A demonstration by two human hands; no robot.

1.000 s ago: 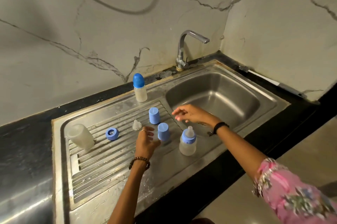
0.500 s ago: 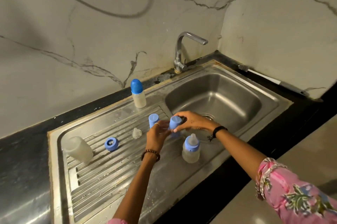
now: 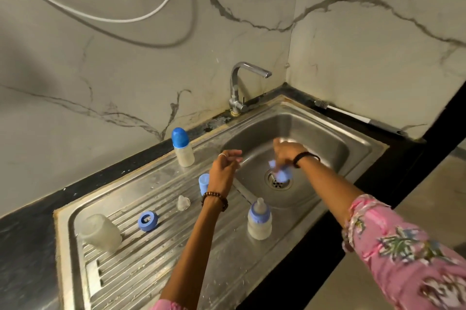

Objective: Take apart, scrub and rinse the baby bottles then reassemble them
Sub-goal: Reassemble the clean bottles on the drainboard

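Right hand (image 3: 286,152) is out over the sink basin (image 3: 327,143), just above the drain (image 3: 278,181), and its grip is closed around a blue cap (image 3: 281,172). It's motion-blurred, so the cap is just a pale blue smear poking out below the fingers; can't tell which way up it is. Left hand (image 3: 224,168) hovers at the basin's left edge with the fingers loosely curled and nothing in them that I can see.

Bottle parts are scattered over the ribbed steel drainboard (image 3: 151,259):
- capped bottle (image 3: 182,147) at the back, upright, cloudy white body with a rounded blue dome on top
- second bottle (image 3: 259,220) near the front edge, upright, same milky body, blue collar and a clear teat sticking up, no dome
- another blue cap (image 3: 203,183) standing just behind the left wrist, partly hidden by it
- loose clear teat (image 3: 183,203) on the ridges, pretty see-through
- blue screw ring (image 3: 148,220) to the left of the teat, tipped so the hole faces the camera
- bare bottle body (image 3: 100,232) at far left, frosted, no top, lying tilted

Everything blue is the same shade. The drainboard looks wet and streaky. Chrome tap (image 3: 242,87) sits at the back, spout pointing over the basin, and a bottle brush (image 3: 353,115) lies on the dark bench behind the sink on the right.
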